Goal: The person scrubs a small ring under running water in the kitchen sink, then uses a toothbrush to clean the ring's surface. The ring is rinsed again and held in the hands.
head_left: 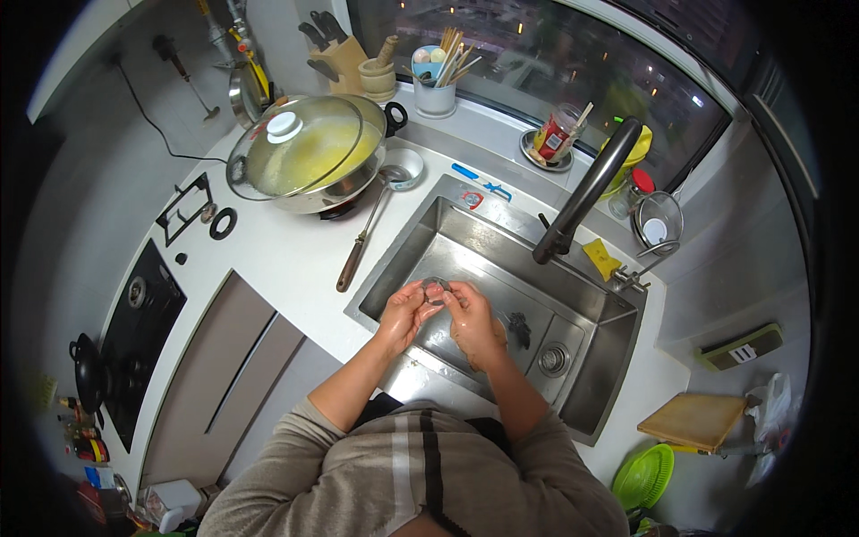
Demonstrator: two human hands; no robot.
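Over the steel sink (474, 259), my left hand (402, 315) and my right hand (472, 322) are together, both closed on a small round greyish object (435, 290). It looks partly see-through or shiny, with pink showing in it; I cannot make out what it is. My thumbs and fingertips press round it. A dark, irregular clump (519, 329) lies on the sink floor to the right of my right hand, near the drain (554, 358).
A black tap (595, 188) arches over the sink's back right, beside a yellow sponge (600, 258). Left are a long-handled ladle (362, 237), a lidded steel pot (304, 157) with yellow contents and a black hob (143, 327). A cutting board (691, 421) and green basket (640, 474) sit lower right.
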